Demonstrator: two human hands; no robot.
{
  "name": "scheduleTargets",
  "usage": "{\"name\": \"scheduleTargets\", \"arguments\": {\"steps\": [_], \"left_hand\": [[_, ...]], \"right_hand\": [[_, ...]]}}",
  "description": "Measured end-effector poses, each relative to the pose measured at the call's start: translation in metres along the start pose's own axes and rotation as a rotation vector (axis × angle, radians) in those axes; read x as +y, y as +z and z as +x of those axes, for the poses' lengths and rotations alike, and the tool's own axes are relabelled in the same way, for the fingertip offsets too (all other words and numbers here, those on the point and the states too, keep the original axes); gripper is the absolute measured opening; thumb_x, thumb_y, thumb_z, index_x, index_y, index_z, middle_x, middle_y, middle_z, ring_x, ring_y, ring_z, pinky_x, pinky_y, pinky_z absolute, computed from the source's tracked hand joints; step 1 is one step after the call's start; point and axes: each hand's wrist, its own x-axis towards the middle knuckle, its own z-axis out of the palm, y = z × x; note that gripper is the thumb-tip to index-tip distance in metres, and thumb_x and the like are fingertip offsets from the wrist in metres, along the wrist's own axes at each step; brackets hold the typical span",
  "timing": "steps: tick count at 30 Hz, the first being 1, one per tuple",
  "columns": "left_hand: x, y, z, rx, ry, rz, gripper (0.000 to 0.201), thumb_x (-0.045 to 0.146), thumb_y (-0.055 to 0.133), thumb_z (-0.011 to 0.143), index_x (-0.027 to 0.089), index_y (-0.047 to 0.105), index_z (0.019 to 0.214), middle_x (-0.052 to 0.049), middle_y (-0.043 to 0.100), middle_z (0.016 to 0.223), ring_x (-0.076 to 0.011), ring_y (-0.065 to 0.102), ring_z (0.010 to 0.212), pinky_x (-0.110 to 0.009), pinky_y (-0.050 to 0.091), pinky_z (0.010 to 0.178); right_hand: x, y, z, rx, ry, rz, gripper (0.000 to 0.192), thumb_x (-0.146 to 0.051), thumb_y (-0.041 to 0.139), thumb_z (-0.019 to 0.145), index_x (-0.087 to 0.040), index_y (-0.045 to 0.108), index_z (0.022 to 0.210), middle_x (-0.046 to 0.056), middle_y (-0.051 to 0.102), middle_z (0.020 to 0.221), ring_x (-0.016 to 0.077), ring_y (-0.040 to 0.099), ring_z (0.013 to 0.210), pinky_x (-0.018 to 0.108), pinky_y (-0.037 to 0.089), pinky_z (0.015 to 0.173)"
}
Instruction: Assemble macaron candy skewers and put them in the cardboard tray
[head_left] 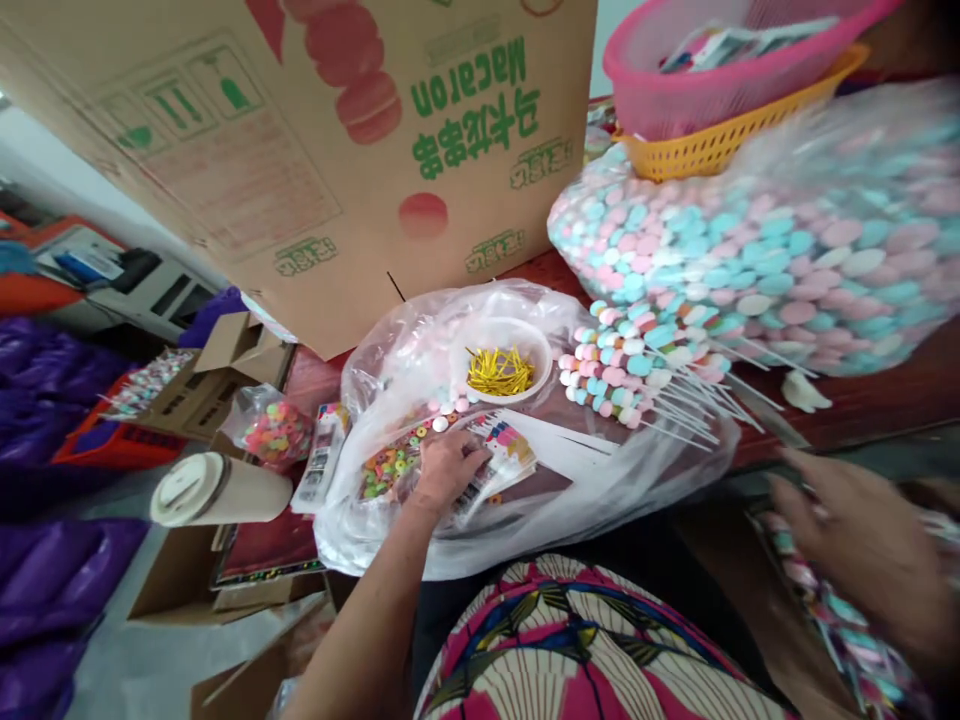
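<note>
I have the left hand (448, 465) down on a clear plastic sheet (585, 525) near the middle of the near edge of the surface (874, 400). Its fingers are bent over printed packets (517, 443), touching them; I cannot tell whether finger and thumb pinch one. Just left of it lie loose candy rings (390, 468), green, yellow and orange.

My right hand (855, 530) is well apart from the left, out past the near edge toward the right. It is blurred, the fingers partly curled, and I cannot tell whether they close on anything. Wrapped sticks (847, 630) show beneath it, below the surface.

Beyond the packets, farther from the near edge, a white bowl (545, 362) holds gold ties (501, 372). To its right I see a pile of candy sticks (626, 365), pink, blue and white, bare ends pointing right and toward the near edge. A white scrap (804, 392) lies near that edge, beyond the stick ends.

A big bag (787, 250) of pastel candies fills the right part of the surface, with an orange basket (712, 142) on it and a pink basket (675, 95) inside that. A carton (375, 215) with upside-down print stands toward the far edge. By the left edge I have a lidded cup (251, 490) and a small bag (276, 430) of bright candy.
</note>
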Motion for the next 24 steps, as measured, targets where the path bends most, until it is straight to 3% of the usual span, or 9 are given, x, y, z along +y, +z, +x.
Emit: {"name": "scheduleTargets", "arguments": {"steps": [2, 5, 7, 10, 13, 16, 20, 22, 24], "left_hand": [[-0.003, -0.002, 0.000, 0.014, 0.012, -0.031, 0.017, 0.033, 0.062, 0.083, 0.019, 0.069, 0.075, -0.001, 0.071, 0.078, -0.0159, 0.062, 0.078, -0.030, 0.043, 0.084], [-0.005, -0.002, -0.006, 0.046, -0.028, 0.001, 0.027, 0.044, 0.070, 0.074, 0.019, 0.069, 0.085, -0.004, 0.071, 0.088, -0.0231, 0.062, 0.088, -0.038, 0.041, 0.087], [-0.004, 0.001, -0.010, 0.049, -0.074, 0.019, 0.028, 0.044, 0.071, 0.073, 0.019, 0.068, 0.086, -0.005, 0.071, 0.089, -0.0259, 0.062, 0.091, -0.044, 0.038, 0.090], [-0.005, 0.003, -0.011, 0.042, -0.094, -0.019, 0.013, 0.033, 0.064, 0.080, 0.020, 0.067, 0.078, -0.001, 0.071, 0.080, -0.0207, 0.063, 0.084, -0.041, 0.037, 0.092], [-0.007, 0.004, -0.010, 0.053, -0.085, -0.042, 0.019, 0.039, 0.066, 0.078, 0.021, 0.066, 0.081, -0.001, 0.070, 0.082, -0.0208, 0.062, 0.085, -0.038, 0.037, 0.089], [-0.007, 0.006, -0.009, 0.042, -0.073, 0.008, 0.033, 0.048, 0.070, 0.071, 0.019, 0.067, 0.087, -0.005, 0.070, 0.088, -0.0258, 0.061, 0.090, -0.043, 0.036, 0.090], [-0.003, 0.002, -0.011, 0.042, -0.053, 0.023, 0.018, 0.033, 0.057, 0.084, 0.020, 0.068, 0.079, -0.005, 0.071, 0.083, -0.0231, 0.061, 0.087, -0.042, 0.035, 0.091], [0.002, -0.008, -0.014, 0.064, 0.057, 0.054, 0.018, 0.026, 0.053, 0.088, 0.021, 0.070, 0.085, -0.005, 0.073, 0.090, -0.0235, 0.061, 0.093, -0.044, 0.033, 0.096], [0.013, -0.022, -0.018, 0.081, 0.257, 0.137, 0.017, 0.021, 0.053, 0.087, 0.022, 0.070, 0.088, -0.006, 0.072, 0.096, -0.0258, 0.060, 0.098, -0.050, 0.027, 0.102]], "right_hand": [[-0.031, 0.025, 0.022, -0.059, -0.190, 0.006, 0.037, -0.043, 0.040, 0.093, -0.019, 0.067, 0.087, 0.016, 0.066, 0.083, 0.0264, 0.059, 0.079, 0.042, 0.046, 0.074], [-0.099, 0.073, 0.044, -0.328, -0.378, 0.039, 0.028, -0.030, 0.042, 0.092, -0.018, 0.068, 0.088, 0.012, 0.064, 0.088, 0.0235, 0.057, 0.086, 0.037, 0.043, 0.078], [-0.134, 0.097, 0.048, -0.501, -0.418, -0.032, 0.025, -0.027, 0.045, 0.091, -0.018, 0.067, 0.097, 0.011, 0.063, 0.093, 0.0246, 0.056, 0.092, 0.036, 0.041, 0.080], [-0.150, 0.113, 0.046, -0.680, -0.383, -0.165, 0.027, -0.026, 0.050, 0.090, -0.017, 0.064, 0.112, 0.013, 0.062, 0.103, 0.0268, 0.055, 0.098, 0.037, 0.039, 0.081], [-0.141, 0.113, 0.045, -0.770, -0.359, -0.179, 0.027, -0.030, 0.052, 0.091, -0.018, 0.062, 0.113, 0.012, 0.061, 0.107, 0.0254, 0.056, 0.101, 0.035, 0.039, 0.082], [-0.136, 0.111, 0.045, -0.776, -0.395, -0.221, 0.027, -0.030, 0.054, 0.089, -0.018, 0.062, 0.112, 0.012, 0.060, 0.108, 0.0265, 0.056, 0.101, 0.036, 0.040, 0.082], [-0.137, 0.105, 0.046, -0.711, -0.380, -0.200, 0.031, -0.025, 0.050, 0.089, -0.016, 0.061, 0.118, 0.014, 0.060, 0.109, 0.0278, 0.056, 0.101, 0.040, 0.042, 0.083], [-0.139, 0.097, 0.049, -0.563, -0.370, -0.106, 0.040, -0.028, 0.048, 0.090, -0.014, 0.055, 0.126, 0.016, 0.058, 0.117, 0.0289, 0.052, 0.108, 0.042, 0.041, 0.089], [-0.143, 0.088, 0.052, -0.411, -0.429, -0.010, 0.048, -0.033, 0.049, 0.089, -0.011, 0.050, 0.132, 0.019, 0.056, 0.123, 0.0312, 0.049, 0.113, 0.045, 0.039, 0.092]]}}
